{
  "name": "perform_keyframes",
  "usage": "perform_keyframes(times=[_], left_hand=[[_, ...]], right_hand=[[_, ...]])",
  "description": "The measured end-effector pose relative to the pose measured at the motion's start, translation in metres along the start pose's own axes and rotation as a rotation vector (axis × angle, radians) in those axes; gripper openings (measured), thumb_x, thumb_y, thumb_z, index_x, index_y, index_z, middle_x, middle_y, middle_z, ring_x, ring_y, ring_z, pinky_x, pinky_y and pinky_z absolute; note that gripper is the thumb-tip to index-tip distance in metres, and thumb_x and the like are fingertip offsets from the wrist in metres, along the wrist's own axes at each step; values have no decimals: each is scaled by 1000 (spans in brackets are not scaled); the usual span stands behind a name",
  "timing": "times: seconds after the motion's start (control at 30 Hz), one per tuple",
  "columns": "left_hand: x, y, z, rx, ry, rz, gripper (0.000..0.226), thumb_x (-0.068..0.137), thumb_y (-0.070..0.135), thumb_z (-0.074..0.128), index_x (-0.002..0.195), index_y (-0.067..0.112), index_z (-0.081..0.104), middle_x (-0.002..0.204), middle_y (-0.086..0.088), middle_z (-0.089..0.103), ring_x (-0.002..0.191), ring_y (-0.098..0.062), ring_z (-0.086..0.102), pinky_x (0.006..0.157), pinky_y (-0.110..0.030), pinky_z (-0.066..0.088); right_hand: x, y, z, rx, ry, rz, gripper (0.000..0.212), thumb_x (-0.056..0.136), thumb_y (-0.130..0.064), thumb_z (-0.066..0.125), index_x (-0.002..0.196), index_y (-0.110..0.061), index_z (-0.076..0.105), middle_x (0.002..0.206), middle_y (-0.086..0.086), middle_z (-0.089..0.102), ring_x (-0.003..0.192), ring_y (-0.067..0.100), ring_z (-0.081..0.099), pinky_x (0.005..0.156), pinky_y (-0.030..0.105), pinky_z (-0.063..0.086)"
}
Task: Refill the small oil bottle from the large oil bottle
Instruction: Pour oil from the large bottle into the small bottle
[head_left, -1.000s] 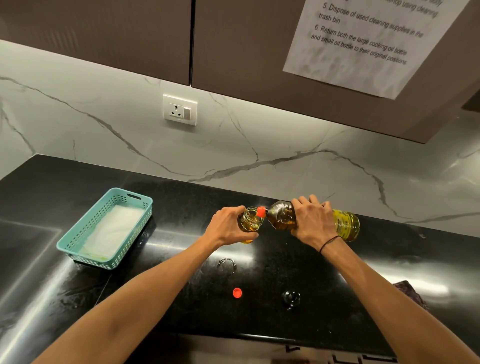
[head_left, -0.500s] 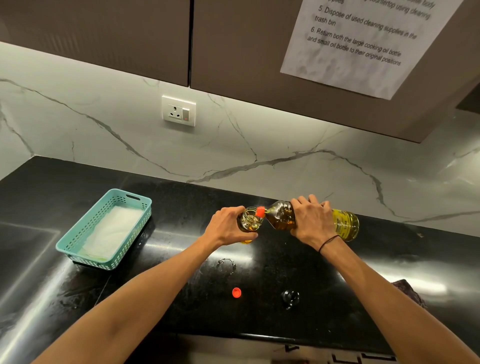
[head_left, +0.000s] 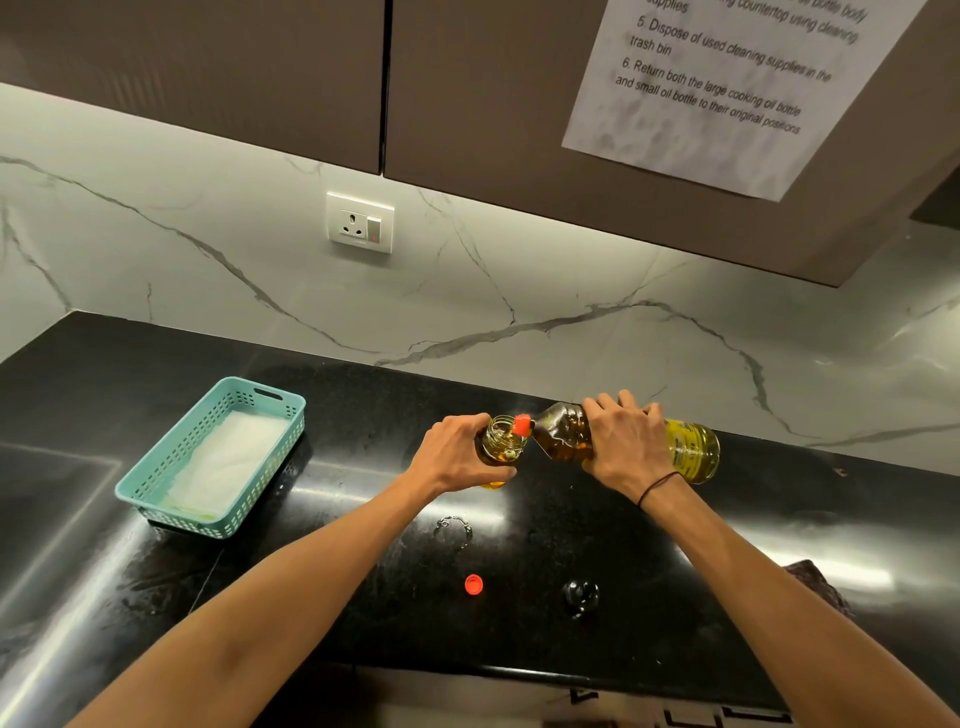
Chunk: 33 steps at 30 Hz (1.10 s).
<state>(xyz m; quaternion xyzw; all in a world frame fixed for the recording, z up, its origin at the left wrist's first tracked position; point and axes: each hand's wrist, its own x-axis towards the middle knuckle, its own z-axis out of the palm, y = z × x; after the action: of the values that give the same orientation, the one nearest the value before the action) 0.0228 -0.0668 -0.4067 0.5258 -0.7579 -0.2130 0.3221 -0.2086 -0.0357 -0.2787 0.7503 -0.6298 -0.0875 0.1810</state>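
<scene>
Item: small oil bottle (head_left: 500, 446), clear, open-mouthed, some amber oil inside, held over the black countertop (head_left: 675, 561) near the back wall; left hand (head_left: 457, 453) wrapped around its body, fingers curled in a firm grasp. Item: large oil bottle (head_left: 691, 450), lying nearly on its side, orange neck (head_left: 522, 425) brought to the rim of the small bottle's mouth; right hand (head_left: 623, 441) clasped over its middle from above. Pour judged to be in progress; fill level too small to read. Loose items on the counter nearer the viewer: orange cap (head_left: 473, 584), dark cap (head_left: 580, 597), a wet ring-shaped smear (head_left: 453, 530). Teal basket (head_left: 156, 483), lined with white paper, well apart to the left. Risks: the receiving mouth is narrow and the big bottle steeply tipped, so a surge or gulp of oil could overshoot the rim and run down onto the left hand and the counter; oily fingers could then slip; overfilling is likely if tilt is not eased in time. Writing: printed sheet (head_left: 717, 88) on the cabinet reads "5. Dispose of used cleaning supplies in the trash bin" and "6. Return both the large cooking oil bottle and small oil bottle to their original positions"; yellow label on the large bottle illegible
</scene>
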Motion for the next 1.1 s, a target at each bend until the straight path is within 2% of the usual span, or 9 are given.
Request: perform_keyframes(times=[0.3,0.47,0.67,1.1], left_hand=[[-1,0,0,1,2,-9,61,75,65,86,109,19,66,96,5,72,80,-11,66,75,-26,59],[-2,1,-1,-4,10,-6,59,75,65,86,107,19,66,91,10,65,77,-9,63,70,-17,49],[-2,-1,0,4,14,-3,62,74,67,85,110,19,66,99,3,74,82,-11,67,77,-27,60],[-3,0,-1,12,18,4,62,74,67,85,108,19,65,96,4,73,80,-11,66,76,-27,60]], right_hand=[[-1,-1,-1,-1,0,-2,63,72,-54,84,120,-25,57,109,-1,63,104,23,57,86,45,49],[-1,0,-2,-9,3,-1,62,71,-53,84,119,-25,57,107,-1,63,103,23,57,85,44,48],[-2,1,-3,-12,8,-1,62,72,-53,84,120,-24,57,107,-1,63,103,23,57,86,45,49],[-3,0,-4,-23,17,-4,61,71,-53,85,117,-24,58,105,-1,63,101,23,57,85,44,48]])
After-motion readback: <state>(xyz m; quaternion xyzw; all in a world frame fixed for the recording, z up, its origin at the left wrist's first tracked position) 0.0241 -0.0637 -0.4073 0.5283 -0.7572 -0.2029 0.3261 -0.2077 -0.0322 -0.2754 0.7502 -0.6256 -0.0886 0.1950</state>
